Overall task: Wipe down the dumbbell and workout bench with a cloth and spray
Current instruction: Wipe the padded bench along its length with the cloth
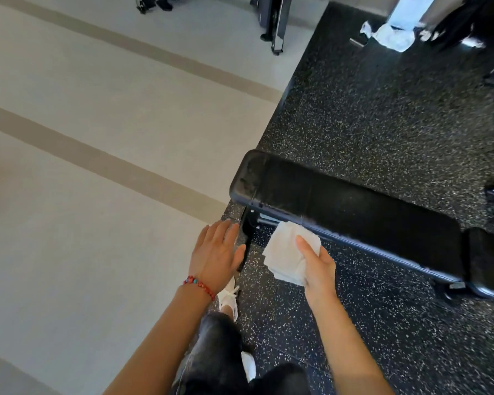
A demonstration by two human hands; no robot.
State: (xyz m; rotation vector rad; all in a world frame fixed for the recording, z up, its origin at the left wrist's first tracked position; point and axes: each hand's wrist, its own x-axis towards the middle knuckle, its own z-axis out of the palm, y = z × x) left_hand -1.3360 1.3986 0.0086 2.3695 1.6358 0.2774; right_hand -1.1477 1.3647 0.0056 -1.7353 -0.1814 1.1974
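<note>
Right hand (315, 266) grips folded white paper cloth (290, 252) beside black padded workout bench (354, 206); left hand (216, 252) spread flat, holding nothing.

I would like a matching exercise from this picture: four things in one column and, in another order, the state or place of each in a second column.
Column one:
1. white cloth
2. left hand
3. workout bench
4. beaded bracelet

Column two:
A. black and padded, standing on the speckled dark floor
B. worn on the left wrist
C. folded, gripped by the right hand beside the near edge of the bench
D. fingers straight, holding nothing

Right pairs: 1-C, 2-D, 3-A, 4-B
</note>
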